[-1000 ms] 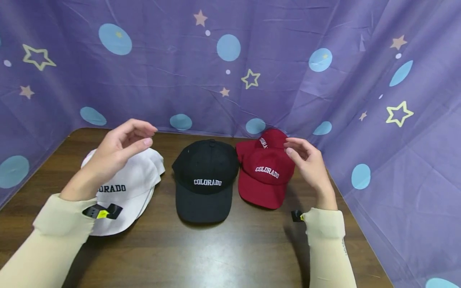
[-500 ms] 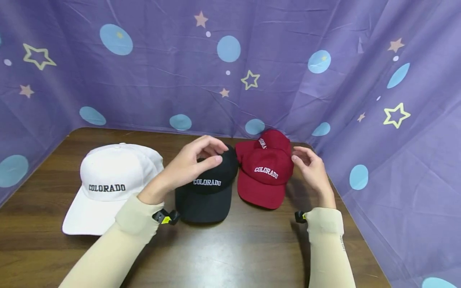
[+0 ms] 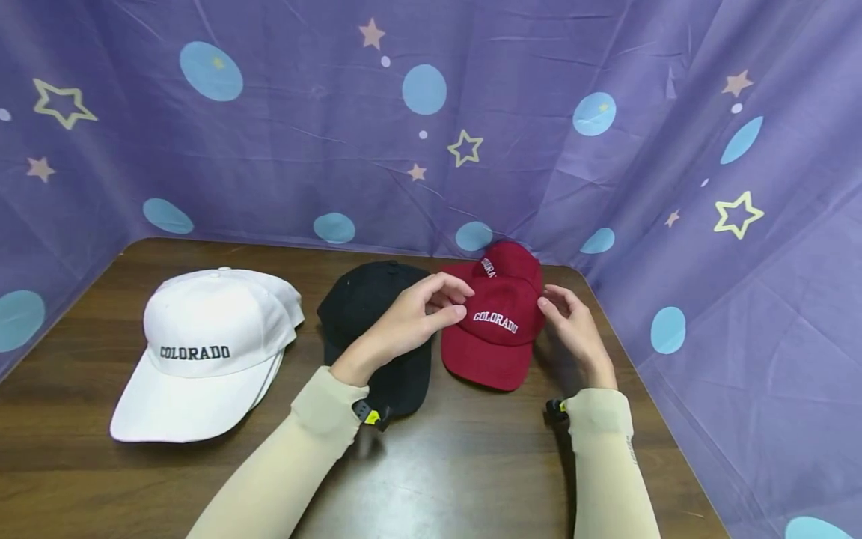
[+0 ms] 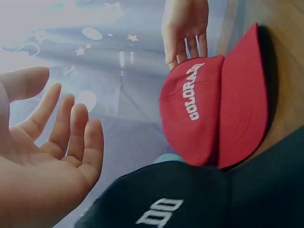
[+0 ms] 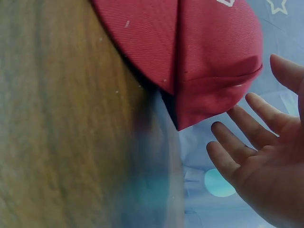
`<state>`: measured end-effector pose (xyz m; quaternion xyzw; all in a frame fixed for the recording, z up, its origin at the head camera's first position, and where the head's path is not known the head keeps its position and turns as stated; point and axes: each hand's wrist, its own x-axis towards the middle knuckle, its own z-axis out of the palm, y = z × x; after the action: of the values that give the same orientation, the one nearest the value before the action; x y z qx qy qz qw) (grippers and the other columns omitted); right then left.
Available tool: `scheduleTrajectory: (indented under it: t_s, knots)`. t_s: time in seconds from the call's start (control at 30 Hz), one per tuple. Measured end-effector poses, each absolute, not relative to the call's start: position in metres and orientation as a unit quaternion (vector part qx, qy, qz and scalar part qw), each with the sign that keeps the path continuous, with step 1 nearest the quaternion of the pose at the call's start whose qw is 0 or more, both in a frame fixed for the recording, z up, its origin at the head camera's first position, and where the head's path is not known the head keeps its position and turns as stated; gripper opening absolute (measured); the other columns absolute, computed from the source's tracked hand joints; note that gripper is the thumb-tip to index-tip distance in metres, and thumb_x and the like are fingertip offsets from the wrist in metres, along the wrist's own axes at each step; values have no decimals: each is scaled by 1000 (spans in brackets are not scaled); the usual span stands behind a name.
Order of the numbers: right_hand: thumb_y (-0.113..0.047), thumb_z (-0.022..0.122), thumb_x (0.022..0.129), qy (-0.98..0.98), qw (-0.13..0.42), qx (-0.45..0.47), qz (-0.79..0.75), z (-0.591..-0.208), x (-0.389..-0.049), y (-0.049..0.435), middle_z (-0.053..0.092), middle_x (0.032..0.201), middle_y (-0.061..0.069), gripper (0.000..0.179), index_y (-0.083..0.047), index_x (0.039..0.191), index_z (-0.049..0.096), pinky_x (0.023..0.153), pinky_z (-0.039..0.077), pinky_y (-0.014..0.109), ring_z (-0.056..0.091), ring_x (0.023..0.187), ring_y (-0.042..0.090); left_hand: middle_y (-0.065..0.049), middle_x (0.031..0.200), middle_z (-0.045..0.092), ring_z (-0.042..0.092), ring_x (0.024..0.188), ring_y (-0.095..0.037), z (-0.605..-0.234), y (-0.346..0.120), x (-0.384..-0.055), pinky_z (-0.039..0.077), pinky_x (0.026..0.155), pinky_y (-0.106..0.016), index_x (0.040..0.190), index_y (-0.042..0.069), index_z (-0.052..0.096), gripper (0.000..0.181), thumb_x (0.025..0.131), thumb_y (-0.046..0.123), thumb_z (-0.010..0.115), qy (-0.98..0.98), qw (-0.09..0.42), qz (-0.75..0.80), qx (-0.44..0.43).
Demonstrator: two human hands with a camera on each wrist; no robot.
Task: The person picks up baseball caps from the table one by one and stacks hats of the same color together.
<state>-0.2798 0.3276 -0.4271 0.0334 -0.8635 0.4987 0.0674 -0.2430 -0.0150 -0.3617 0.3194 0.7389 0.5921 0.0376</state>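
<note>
In the head view my left hand (image 3: 404, 322) hovers over the right side of a black cap (image 3: 360, 299). Its relaxed fingertips come close to the front red cap (image 3: 488, 359), lettered COLORADO; the left wrist view shows a gap between hand and cap. On the other side of that red cap, my right hand (image 3: 578, 333) has loosely bent fingers at the crown's edge. Whether they touch the cloth is hard to tell in the right wrist view. Behind stands another red cap (image 3: 518, 258), partly covered by the front one. Neither hand grips anything.
White caps (image 3: 195, 322), one nested over another, sit at the left of the brown wooden table (image 3: 431, 479). A purple curtain (image 3: 303, 150) with stars and dots hangs along the back and both sides.
My left hand has swept right, from above the white caps, across the black cap, to the red caps. The right hand has shifted slightly down. The caps have stayed in place.
</note>
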Motion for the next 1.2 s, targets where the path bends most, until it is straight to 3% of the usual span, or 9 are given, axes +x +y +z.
scheduleTrajectory:
  t_s: [0.2,0.3,0.43,0.6,0.8,0.9,1.03,1.2]
  knots:
    - [-27,60,110,-855,49,22,516,-433,-282,329,55,152,25,55,2,156,47,106,42,24,52,140,34,-3,122,65,63,111,-21,-377,-6,-245,51,99,-38,132,12,65,31,102,15,68,742,61,593,306]
    - [-28,61,109,-861,49,16,506,-435,-281,329,59,147,25,53,0,153,51,100,44,20,57,131,28,-7,124,65,62,111,-21,-382,-2,-245,51,98,-38,132,12,65,31,102,16,68,745,70,591,302]
    - [-36,64,108,-871,48,10,489,-436,-278,330,63,133,21,53,-2,147,57,95,45,22,57,115,16,-15,126,65,63,109,-21,-387,2,-245,52,98,-37,132,11,65,31,102,16,69,747,77,587,302]
    - [-39,67,106,-868,24,15,495,-434,-275,334,64,111,7,50,-1,139,63,93,45,26,56,104,14,-17,127,65,64,108,-21,-387,4,-244,52,97,-36,131,12,66,30,101,14,69,747,72,588,301]
    - [-28,69,105,-818,-14,36,573,-428,-272,336,68,98,-2,32,-2,123,65,91,51,33,62,96,15,-19,130,64,63,110,-20,-387,4,-245,52,100,-36,135,7,63,34,102,13,68,747,71,588,303]
    - [-17,67,105,-788,-25,68,612,-424,-270,337,73,96,-2,22,-3,121,64,88,55,32,68,92,14,-20,133,64,64,114,-20,-387,5,-245,52,102,-35,136,6,62,35,102,13,68,743,71,592,305]
    - [-3,63,104,-762,-37,133,633,-417,-266,341,76,98,-1,24,1,127,63,83,58,26,72,90,11,-20,139,62,64,120,-24,-388,5,-246,52,106,-36,140,4,59,39,103,12,67,731,72,604,308]
    - [3,58,103,-763,-52,202,612,-405,-259,347,74,102,-2,27,5,130,63,77,58,27,70,91,10,-18,147,58,59,133,-32,-392,6,-246,48,114,-41,145,7,56,42,104,11,65,721,80,612,315]
